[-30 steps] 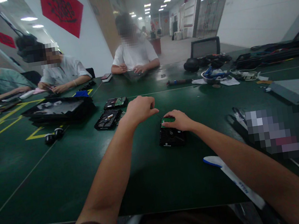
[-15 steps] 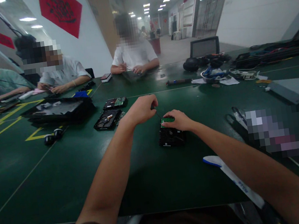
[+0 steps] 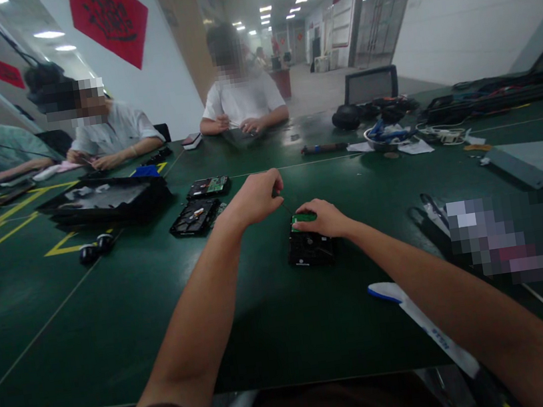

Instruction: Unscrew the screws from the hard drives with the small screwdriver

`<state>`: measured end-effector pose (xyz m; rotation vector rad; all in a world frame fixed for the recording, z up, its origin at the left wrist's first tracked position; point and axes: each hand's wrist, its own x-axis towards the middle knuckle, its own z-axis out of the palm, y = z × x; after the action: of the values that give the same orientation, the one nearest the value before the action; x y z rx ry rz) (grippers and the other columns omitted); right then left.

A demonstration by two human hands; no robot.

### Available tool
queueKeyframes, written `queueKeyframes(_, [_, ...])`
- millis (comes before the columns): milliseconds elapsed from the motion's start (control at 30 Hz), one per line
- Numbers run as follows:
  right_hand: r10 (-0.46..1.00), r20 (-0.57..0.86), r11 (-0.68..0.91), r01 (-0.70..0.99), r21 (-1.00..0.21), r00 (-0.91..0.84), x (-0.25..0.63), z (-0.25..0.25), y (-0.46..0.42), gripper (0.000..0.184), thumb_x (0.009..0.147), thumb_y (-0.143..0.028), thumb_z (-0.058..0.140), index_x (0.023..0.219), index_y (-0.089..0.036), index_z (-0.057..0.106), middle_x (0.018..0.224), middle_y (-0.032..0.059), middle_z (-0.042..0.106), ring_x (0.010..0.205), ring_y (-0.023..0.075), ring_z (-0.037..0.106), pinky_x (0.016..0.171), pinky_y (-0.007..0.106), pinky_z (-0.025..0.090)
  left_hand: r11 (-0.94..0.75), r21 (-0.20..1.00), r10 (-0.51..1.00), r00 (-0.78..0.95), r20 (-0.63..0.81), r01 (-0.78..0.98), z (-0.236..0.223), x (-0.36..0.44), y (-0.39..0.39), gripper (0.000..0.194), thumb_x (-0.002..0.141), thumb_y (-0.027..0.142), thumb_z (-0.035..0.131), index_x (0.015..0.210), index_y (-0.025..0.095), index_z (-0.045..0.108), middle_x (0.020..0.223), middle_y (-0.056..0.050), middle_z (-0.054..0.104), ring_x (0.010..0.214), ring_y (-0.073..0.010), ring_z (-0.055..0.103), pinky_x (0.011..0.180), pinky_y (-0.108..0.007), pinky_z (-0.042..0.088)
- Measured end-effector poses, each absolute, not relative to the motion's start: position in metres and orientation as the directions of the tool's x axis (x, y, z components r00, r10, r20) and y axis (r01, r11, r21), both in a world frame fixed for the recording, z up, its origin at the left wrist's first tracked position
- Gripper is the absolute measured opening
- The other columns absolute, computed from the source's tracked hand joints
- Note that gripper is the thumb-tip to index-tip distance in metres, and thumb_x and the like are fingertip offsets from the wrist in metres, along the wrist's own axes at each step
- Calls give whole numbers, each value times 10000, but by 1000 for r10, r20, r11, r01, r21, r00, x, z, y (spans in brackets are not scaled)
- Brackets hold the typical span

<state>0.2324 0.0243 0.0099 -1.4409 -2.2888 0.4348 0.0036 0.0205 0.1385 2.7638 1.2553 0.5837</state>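
Observation:
A black hard drive [image 3: 309,249] with a green circuit board at its far end lies on the green table in front of me. My right hand [image 3: 322,217] is closed over the far right part of it, thumb and fingers gripping the board end. Up and to the left, my left hand [image 3: 261,195] has its fingers curled round what looks like a thin screwdriver [image 3: 287,209]. Only its narrow dark shaft shows, slanting down to the drive's far left corner; the handle is hidden in my fingers. Whether the tip touches a screw is too small to tell.
Left of my left hand lie another hard drive [image 3: 208,187] and an open black drive casing [image 3: 195,217]. Beyond is a black tray [image 3: 104,200]. A white-and-blue strap-like item [image 3: 386,292] lies under my right forearm. A grey metal box [image 3: 538,162] stands right. Several people sit across.
My left hand has shifted very slightly, its fingers turning at the top of the thin shaft. My right hand and the hard drive stay in place.

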Motion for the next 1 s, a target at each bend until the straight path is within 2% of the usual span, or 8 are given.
queueKeyframes(500, [915,165,403,797,-451,-369,231,11,23,542,846,-725,667,1208,-326,723,1243,73,691,1169,301,605,966,451,486,-681,197,724,609,323,705,139,4,20,190,767,106,646,930,194,602,918,-56,702,840,-201,638,745,-314,459])
queueKeyframes(1000, [916,160,399,795,-457,-368,230,12,22,541,850,-724,666,1214,-328,724,1245,73,691,1170,302,607,971,446,485,-695,163,710,632,311,700,139,9,17,206,760,96,617,941,192,598,947,-75,682,887,-228,634,785,-340,470])
